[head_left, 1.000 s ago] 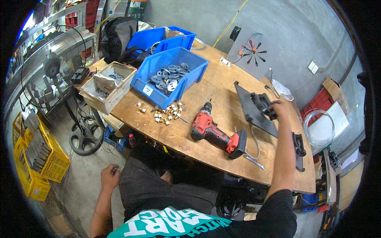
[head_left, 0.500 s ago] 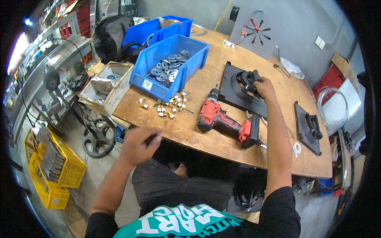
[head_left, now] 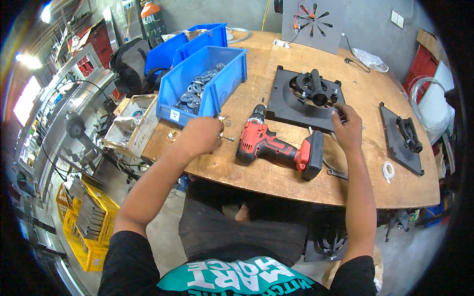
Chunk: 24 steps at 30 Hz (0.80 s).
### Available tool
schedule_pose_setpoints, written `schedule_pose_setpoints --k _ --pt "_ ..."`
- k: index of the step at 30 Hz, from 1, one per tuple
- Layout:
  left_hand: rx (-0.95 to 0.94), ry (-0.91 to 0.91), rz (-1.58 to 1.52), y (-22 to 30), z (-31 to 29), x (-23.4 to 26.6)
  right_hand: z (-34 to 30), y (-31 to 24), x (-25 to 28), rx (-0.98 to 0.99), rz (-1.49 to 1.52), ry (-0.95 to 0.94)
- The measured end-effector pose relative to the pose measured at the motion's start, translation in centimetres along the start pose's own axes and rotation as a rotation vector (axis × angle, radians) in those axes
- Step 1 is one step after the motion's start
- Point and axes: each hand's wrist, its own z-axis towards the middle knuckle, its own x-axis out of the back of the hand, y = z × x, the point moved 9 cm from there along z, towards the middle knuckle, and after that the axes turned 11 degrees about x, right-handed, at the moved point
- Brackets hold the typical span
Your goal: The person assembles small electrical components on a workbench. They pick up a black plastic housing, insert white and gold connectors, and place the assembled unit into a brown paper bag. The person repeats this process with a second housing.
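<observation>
My left hand (head_left: 201, 136) is over the small brass-and-white fittings (head_left: 172, 134) on the table, covering most of them. Its fingers are curled together and point down; whatever they hold is hidden. By its fingertips lies a small screw (head_left: 227, 138). My right hand (head_left: 348, 127) is at the near right corner of a black square plate (head_left: 291, 109), fingers half bent, thumb apart, with nothing visible in them. On that plate sits a black round fitting with a short tube (head_left: 317, 89). Between my hands a red and black cordless drill (head_left: 271, 146) lies on its side.
A blue bin (head_left: 168, 101) of metal washers stands at the left, beside a box (head_left: 139, 134) of small hardware. At the right are a second black plate (head_left: 395, 140) and a white tape roll (head_left: 388, 170). A wrench (head_left: 336, 173) lies near the drill's battery.
My left hand has moved forward from the table's front edge onto the fittings. My right hand has let go of the black round fitting and come back toward the plate's near corner.
</observation>
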Motion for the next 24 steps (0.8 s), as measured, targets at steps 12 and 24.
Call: schedule_pose_setpoints --k 12,24 --pt "0.073 0.253 -0.310 -1.2 -2.1 0.3 -0.6 -1.6 -1.8 -0.066 0.021 -0.130" --pt "0.093 0.229 -0.321 -2.8 -3.1 -1.3 0.4 -4.9 -3.0 -0.050 -0.025 -0.209"
